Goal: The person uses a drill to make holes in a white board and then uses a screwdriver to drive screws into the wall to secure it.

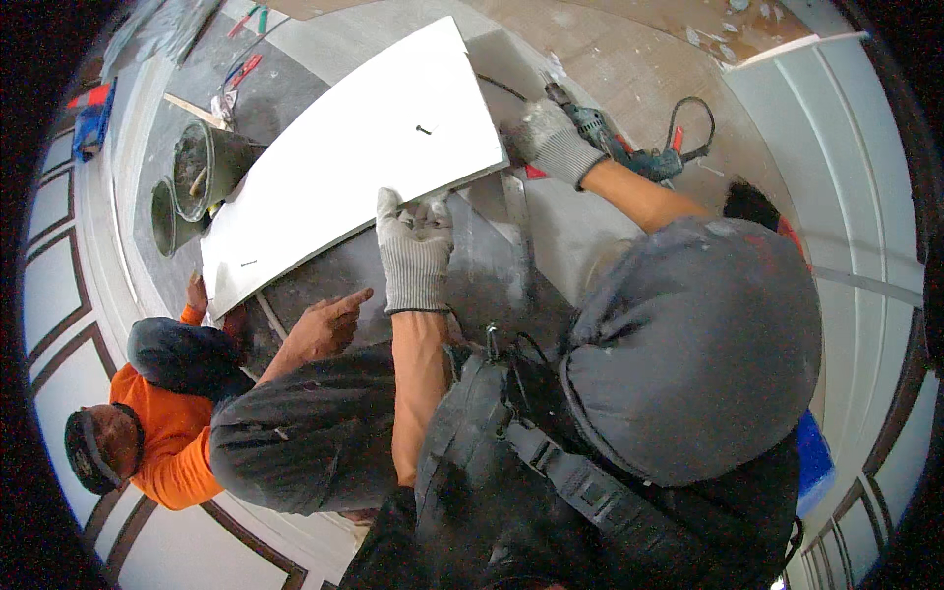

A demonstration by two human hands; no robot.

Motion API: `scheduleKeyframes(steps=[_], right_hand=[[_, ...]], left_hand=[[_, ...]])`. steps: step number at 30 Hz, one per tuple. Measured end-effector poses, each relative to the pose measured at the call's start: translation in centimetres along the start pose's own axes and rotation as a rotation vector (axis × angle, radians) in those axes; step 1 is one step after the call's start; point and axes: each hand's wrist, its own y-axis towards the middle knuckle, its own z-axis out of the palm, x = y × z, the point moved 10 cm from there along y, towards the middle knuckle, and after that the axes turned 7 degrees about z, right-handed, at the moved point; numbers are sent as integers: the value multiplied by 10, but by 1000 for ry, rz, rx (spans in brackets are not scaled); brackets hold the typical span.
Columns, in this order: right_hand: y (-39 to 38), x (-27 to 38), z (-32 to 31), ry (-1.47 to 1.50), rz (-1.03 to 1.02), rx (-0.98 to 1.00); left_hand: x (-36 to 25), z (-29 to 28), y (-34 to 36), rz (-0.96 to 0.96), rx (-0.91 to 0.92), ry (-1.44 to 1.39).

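Observation:
A white curved panel (364, 147) lies tilted in front of me, with a screw (423, 130) on its face and another screw (249, 263) towards the left end. My left hand (416, 251), in a grey knit glove, is closed on the near edge, one finger extended onto the face. My right hand (553, 143), gloved alike, curls at the panel's right end; its fingertips are partly hidden. Just beyond that hand a green-grey corded drill (600, 128) lies on the floor. A co-worker's bare hand (329, 329) points a finger near my left wrist.
The co-worker (162, 438), in orange, crouches at the left, with another hand (197, 295) at the panel's left end. Two dark buckets (208, 167) stand beyond the panel. Red-handled pliers (246, 71) and cables lie behind. A white moulded wall (836, 138) rises at the right.

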Motion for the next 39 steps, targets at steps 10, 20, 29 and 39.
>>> scheduleKeyframes(steps=[10,20,29,39], right_hand=[[2,-37,-243,295,285,431],[96,287,-322,315,-602,341],[104,341,-254,227,-493,419],[116,279,-251,288,-411,415]], left_hand=[[10,19,-6,97,25,24],[-1,-5,-3,102,-160,-231],[0,-3,-27,50,-296,-87],[9,1,-13,3,-272,-132]])
